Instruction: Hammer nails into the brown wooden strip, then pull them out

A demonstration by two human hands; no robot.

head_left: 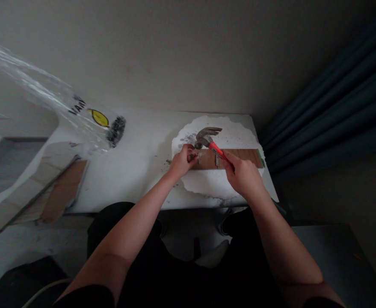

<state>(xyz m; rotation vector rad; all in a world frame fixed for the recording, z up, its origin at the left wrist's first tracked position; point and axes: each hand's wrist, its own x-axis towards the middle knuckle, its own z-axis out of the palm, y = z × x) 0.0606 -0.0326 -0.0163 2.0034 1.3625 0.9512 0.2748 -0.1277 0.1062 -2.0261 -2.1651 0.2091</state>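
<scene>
My right hand (244, 173) is wrapped round the red handle of a claw hammer (204, 136). The hammer's head is over the left part of a brown wooden board (239, 158), its claw pointing up and to the right. Beside the hammer's face, my left hand (183, 161) is closed in a pinch at the board's left end. What its fingertips hold is too small and dark to make out. A narrow greyish strip (216, 161) crosses the board. Under the board lies a round white sheet (203, 184) with ragged edges and dark crumbs.
A clear plastic bag (99, 117) with a yellow print hangs over the left of the white table (139, 158). Brown boards (64, 188) and a dark strip jut over its left front edge. A dark blue curtain (332, 98) hangs at the right, and a wall stands behind.
</scene>
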